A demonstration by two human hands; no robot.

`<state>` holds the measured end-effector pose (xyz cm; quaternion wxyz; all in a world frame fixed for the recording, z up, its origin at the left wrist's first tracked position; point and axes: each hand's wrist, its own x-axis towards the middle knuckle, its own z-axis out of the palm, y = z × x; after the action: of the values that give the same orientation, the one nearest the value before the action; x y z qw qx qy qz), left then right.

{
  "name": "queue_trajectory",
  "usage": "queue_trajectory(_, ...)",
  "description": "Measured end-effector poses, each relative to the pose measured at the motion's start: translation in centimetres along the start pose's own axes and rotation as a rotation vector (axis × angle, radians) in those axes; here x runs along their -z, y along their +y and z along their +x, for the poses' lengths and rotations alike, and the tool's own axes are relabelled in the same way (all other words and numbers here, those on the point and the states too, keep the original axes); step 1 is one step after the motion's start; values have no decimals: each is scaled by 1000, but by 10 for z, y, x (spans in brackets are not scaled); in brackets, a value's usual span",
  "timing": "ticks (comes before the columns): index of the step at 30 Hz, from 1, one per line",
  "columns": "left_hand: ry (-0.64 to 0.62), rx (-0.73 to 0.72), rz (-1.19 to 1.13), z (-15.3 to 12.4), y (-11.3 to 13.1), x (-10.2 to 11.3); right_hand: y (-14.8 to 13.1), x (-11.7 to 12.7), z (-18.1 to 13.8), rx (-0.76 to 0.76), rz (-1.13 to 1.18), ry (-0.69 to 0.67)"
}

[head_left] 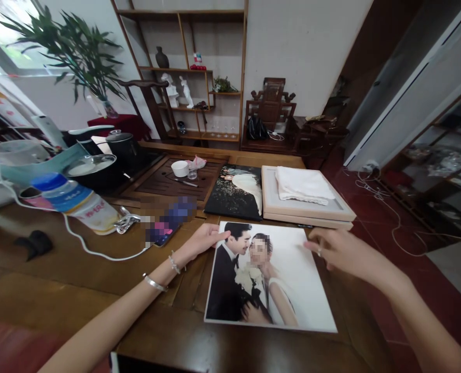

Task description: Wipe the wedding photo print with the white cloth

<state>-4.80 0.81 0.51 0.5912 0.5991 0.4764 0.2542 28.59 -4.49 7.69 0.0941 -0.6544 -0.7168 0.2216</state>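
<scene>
A large wedding photo print [292,290] lies flat on the dark wooden table [78,274] in front of me. My left hand [203,241] rests at the print's top left corner, fingers stretched flat along its edge. My right hand [339,248] is at the top right corner, fingers curled against the edge, a ring on one finger. Behind the print lie a darker photo panel [234,194] and a stack of pale frames [311,210] with a folded white cloth [302,184] on top.
To the left stand a plastic bottle [78,202], a phone with a white cable [164,230], pots [98,166] and a wooden tea tray with a white cup [179,168]. Shelves, a carved chair [271,111] and a plant line the back wall. The table's right edge drops to red floor.
</scene>
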Motion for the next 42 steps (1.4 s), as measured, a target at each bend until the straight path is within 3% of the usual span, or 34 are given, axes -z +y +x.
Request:
queue_trajectory(2, 13, -3, 22, 1, -2, -1, -17, 23, 17, 78, -72, 147)
queue_trajectory(4, 43, -9, 53, 2, -4, -2, -38, 40, 42, 108, -196, 386)
queue_trajectory(6, 91, -21, 91, 3, -8, -2, -58, 48, 74, 104, -376, 468)
queue_trajectory(12, 269, -72, 205, 4, -13, -3, -97, 28, 165, -78, -618, 313)
queue_trajectory(17, 378, -109, 268, 7, -18, -6, -98, 8, 200, -341, -714, 192)
queue_trajectory(21, 401, -127, 279, 11, -22, -6, -86, 4, 203, -391, -778, 152)
queue_trajectory(28, 423, -156, 271, 11, -16, -7, -78, -2, 196, -353, -843, 190)
queue_trajectory(32, 355, -162, 161, 6, -20, -9, -78, 6, 184, -242, -861, 245)
queue_trajectory(36, 247, -255, 129, -2, -24, -13, -73, 26, 161, -69, -888, 288)
queue_trajectory(42, 313, -348, 241, -7, -26, -18, -55, 49, 116, 166, -953, 302)
